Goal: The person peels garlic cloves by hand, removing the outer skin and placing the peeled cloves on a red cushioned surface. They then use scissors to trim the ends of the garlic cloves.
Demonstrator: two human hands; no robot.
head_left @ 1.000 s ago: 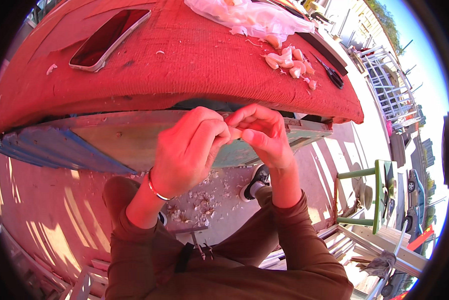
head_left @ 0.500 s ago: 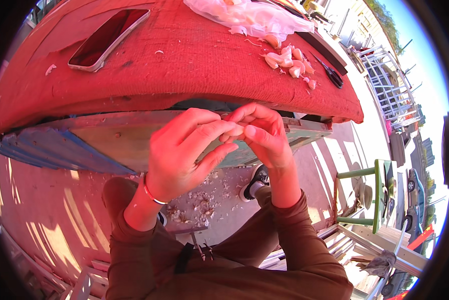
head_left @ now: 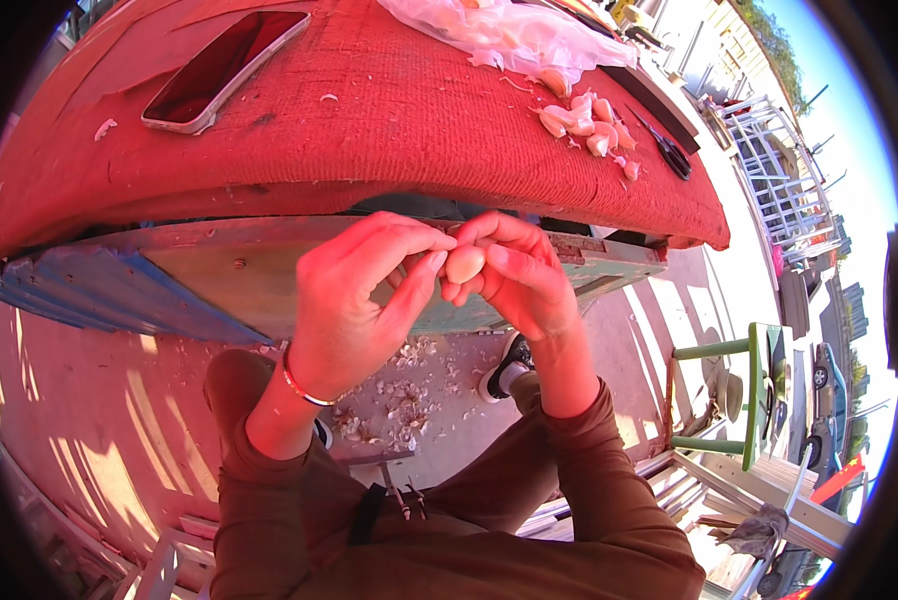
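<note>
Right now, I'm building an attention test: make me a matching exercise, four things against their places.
1. Single garlic clove
2. Phone
3. Plastic bag
4. Main scatter of peelings

A. On the floor
B. Held in the right hand
C. Just beyond the loose cloves
D. Left part of the red cover

Pairs: 1-B, 2-D, 3-C, 4-A

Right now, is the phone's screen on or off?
It looks off: the phone lies face up on the cloth, dark, with nothing lit.

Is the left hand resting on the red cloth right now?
No, the left hand is off the red cloth, close beside the pale clove that the right hand holds.
</note>
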